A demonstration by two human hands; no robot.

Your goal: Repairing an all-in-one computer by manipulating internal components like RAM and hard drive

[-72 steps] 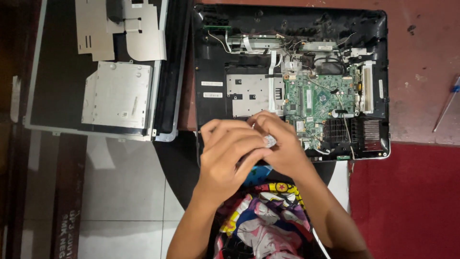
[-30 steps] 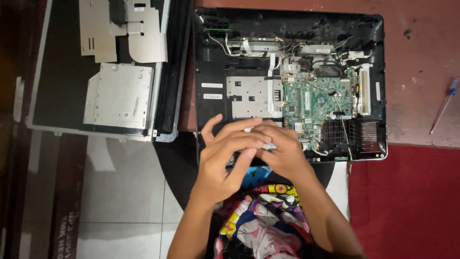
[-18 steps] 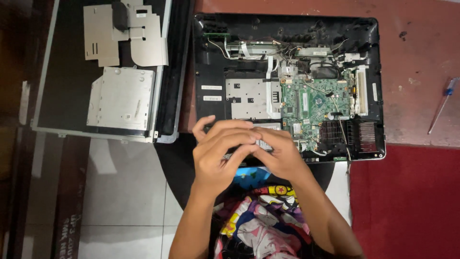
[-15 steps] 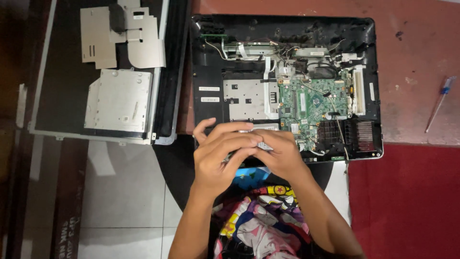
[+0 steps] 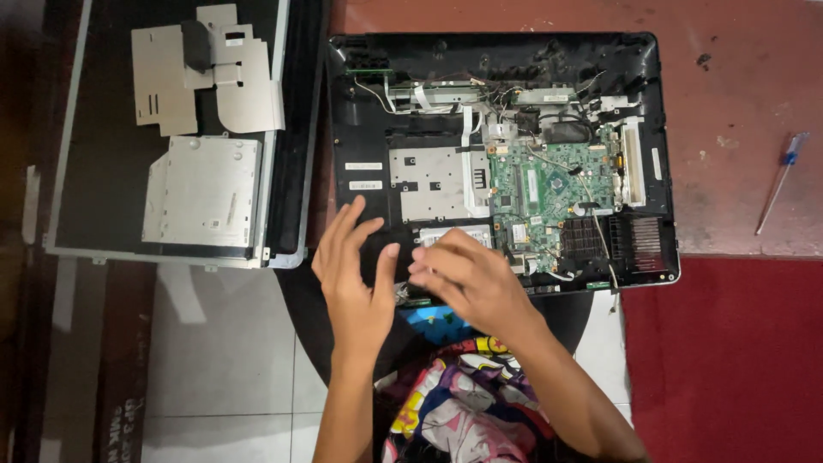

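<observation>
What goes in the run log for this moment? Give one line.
left hand: open, fingers spread, over laptop base near edge | right hand: fingers on same edge, hold unclear | screwdriver: apart, right

Opened laptop base [image 5: 501, 163] at centre, circuit board [image 5: 549, 184] inside on its right half. Left of it, screen panel [image 5: 171, 129] bearing metal plates [image 5: 206, 77] far and drive [image 5: 204, 193] near. Screwdriver [image 5: 780, 182] well apart, far right.

Two small white rectangular labels [image 5: 363, 175] sit on the opened laptop base [image 5: 351, 103] near its left edge, one above the other; a detached dark screen panel [image 5: 99, 184] lies left of it. A small white sticker [image 5: 656, 163] stands at the base's right edge.
</observation>
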